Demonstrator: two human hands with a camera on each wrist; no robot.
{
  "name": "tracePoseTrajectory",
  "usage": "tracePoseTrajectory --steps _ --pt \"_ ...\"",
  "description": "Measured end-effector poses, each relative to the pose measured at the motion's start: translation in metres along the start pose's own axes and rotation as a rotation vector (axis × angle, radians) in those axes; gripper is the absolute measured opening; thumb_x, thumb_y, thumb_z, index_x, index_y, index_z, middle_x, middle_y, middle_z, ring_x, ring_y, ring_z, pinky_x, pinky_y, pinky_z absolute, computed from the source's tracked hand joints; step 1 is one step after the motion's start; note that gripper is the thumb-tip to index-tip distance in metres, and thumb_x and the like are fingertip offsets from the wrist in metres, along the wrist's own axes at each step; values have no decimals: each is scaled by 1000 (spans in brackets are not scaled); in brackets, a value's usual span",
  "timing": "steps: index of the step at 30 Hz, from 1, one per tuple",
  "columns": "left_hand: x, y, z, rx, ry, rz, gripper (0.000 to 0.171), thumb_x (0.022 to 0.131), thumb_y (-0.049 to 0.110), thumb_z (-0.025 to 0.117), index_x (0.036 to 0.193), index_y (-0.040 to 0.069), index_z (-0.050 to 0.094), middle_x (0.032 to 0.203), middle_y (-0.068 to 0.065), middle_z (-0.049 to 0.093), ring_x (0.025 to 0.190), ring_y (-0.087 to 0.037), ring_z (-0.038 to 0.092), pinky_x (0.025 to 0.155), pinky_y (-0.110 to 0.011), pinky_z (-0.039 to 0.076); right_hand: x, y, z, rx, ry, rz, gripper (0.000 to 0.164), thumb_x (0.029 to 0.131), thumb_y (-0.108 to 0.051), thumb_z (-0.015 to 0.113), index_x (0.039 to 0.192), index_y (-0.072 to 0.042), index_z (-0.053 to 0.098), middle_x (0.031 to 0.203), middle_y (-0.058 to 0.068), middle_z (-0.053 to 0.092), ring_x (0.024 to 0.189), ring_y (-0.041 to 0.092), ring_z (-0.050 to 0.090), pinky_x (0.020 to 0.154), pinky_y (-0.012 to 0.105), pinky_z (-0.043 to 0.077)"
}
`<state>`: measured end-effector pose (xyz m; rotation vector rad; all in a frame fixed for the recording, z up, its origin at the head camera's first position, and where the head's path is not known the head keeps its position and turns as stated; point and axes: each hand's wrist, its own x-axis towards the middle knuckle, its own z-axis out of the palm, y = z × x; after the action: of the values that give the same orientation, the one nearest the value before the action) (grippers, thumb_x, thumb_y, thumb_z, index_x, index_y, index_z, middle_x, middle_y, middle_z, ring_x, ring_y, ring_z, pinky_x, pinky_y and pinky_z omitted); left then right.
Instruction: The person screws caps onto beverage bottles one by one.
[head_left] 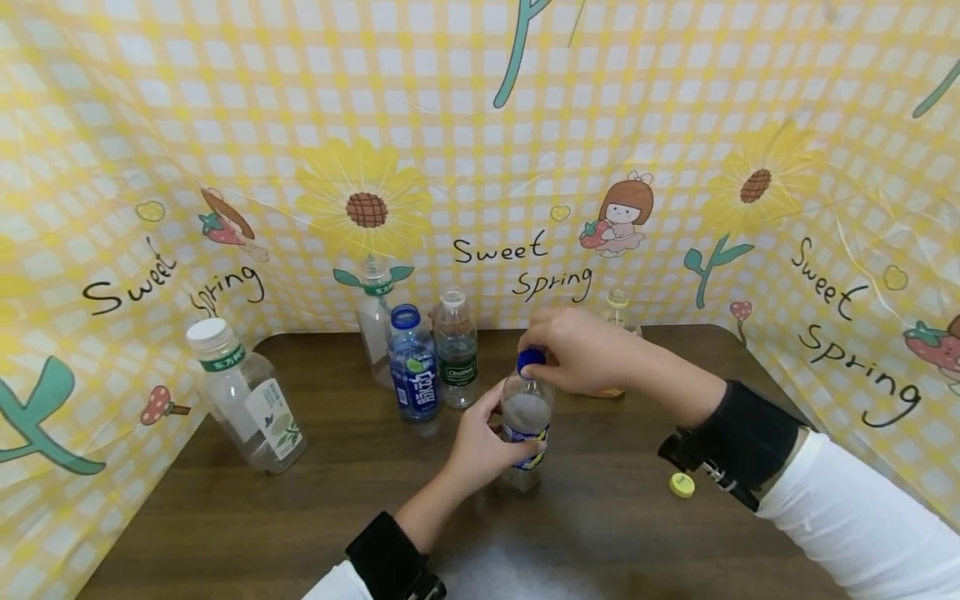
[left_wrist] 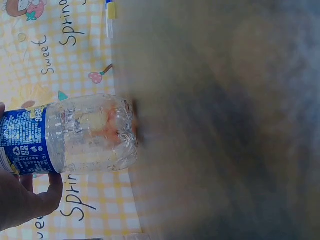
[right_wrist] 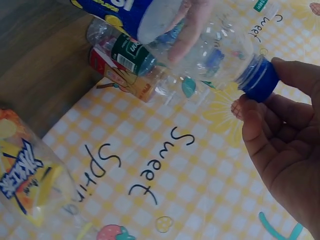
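Note:
A clear plastic bottle [head_left: 527, 412] with a blue and yellow label stands upright in front of me. My left hand [head_left: 483, 450] grips it around the label. In the left wrist view, the lower part of the bottle [left_wrist: 95, 135] is see-through, with its base at the table. A blue cap [head_left: 532, 358] sits at the bottle's mouth, and my right hand [head_left: 577, 350] pinches it from above. The right wrist view shows thumb and fingers on the sides of the cap [right_wrist: 261, 82]; whether it is tight or loose cannot be told.
A white-capped bottle [head_left: 255, 400] stands at the left. Behind are a green-banded bottle [head_left: 375, 321], a blue-labelled bottle [head_left: 415, 375] and a green-labelled bottle [head_left: 456, 358]. A yellow-labelled bottle [right_wrist: 25, 170] is partly behind my right hand. A yellow cap [head_left: 682, 485] lies at the right.

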<state>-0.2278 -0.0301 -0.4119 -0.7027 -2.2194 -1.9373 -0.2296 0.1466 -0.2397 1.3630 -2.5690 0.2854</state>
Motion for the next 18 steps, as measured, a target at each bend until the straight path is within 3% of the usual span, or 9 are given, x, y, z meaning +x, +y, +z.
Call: tracePoseTrajectory --steps 4,10,18 --pt "-2 -2 0 -14 -1 -1 83 66 1 88 139 13 52 118 -8 62 104 -23 57 87 -48 52 -9 6 6 121 50 38 27 87 -19 74 107 -2 70 86 0 61 69 9 52 62 26 47" --pt "-3 -1 -5 41 -13 4 80 67 8 89 138 17 53 120 -3 63 106 -21 58 89 -44 52 -36 20 29 360 178 182 28 91 -11 69 115 1 66 91 0 65 77 10 60 67 28 53" --pt "-4 3 -11 47 17 11 81 69 11 89 140 16 51 124 -7 61 109 -25 60 90 -46 52 -72 34 91 397 320 336 26 84 -7 76 109 -2 69 90 1 66 79 12 61 67 29 54"
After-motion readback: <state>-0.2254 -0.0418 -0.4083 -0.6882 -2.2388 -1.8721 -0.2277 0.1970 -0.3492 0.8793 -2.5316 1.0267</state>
